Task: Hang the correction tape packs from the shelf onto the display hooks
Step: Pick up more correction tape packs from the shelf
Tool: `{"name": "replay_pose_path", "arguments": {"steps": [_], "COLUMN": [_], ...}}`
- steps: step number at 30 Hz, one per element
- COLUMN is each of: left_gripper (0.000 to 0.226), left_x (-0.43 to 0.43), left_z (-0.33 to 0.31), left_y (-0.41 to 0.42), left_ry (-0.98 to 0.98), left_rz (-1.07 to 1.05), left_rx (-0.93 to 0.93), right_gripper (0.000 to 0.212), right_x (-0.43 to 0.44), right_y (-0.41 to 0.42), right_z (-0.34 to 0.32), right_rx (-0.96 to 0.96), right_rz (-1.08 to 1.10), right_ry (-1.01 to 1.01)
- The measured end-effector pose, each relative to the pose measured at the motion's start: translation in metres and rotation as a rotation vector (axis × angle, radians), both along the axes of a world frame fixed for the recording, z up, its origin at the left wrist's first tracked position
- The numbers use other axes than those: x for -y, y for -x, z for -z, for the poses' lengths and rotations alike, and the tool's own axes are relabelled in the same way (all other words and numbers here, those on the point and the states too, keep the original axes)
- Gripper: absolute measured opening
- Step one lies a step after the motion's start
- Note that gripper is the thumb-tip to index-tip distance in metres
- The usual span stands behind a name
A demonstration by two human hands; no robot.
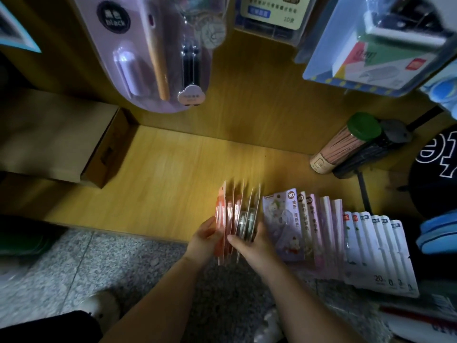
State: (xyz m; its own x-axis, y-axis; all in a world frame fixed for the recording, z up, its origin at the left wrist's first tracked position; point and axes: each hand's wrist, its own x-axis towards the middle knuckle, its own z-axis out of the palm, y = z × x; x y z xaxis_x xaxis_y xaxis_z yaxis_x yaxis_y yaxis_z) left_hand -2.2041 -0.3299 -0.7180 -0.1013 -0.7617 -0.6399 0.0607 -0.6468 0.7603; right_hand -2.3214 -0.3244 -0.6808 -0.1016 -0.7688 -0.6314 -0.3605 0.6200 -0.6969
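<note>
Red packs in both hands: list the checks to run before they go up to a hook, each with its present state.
1. Grip of the left hand on the red packs: ok, it holds the bunch's left side.
2. Grip of the right hand: ok, it holds the right side.
3. Bunch squared up: not ok, the tops fan apart.
4. Bunch apart from the purple packs: cannot tell, the right hand lies against them.
5. Hang holes lined up: cannot tell, blurred.
6. Free hook: cannot tell, only a hanging pen pack and other goods show above.
</note>
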Motion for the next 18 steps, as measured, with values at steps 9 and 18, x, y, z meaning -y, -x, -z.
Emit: {"name": "replay_pose_path", "arguments": {"steps": [9,18], "left_gripper": [0.030,0.032], "left_x": [0.000,0.002], "left_z": [0.002,0.003], "left_y": [0.000,0.002], "left_ry": [0.031,-0.125], "left_rz": [0.000,-0.075], "left_rx": [-0.057,-0.100], "right_gripper": [0.082,0.071], "right_x": [0.002,0.005], "right_y": [0.005,0.009], "right_z": [0.011,0.022], "right_rx": [0.099,0.156], "right_rz": [0.095,0.204], "right_ry": [-0.121,-0.143]}}
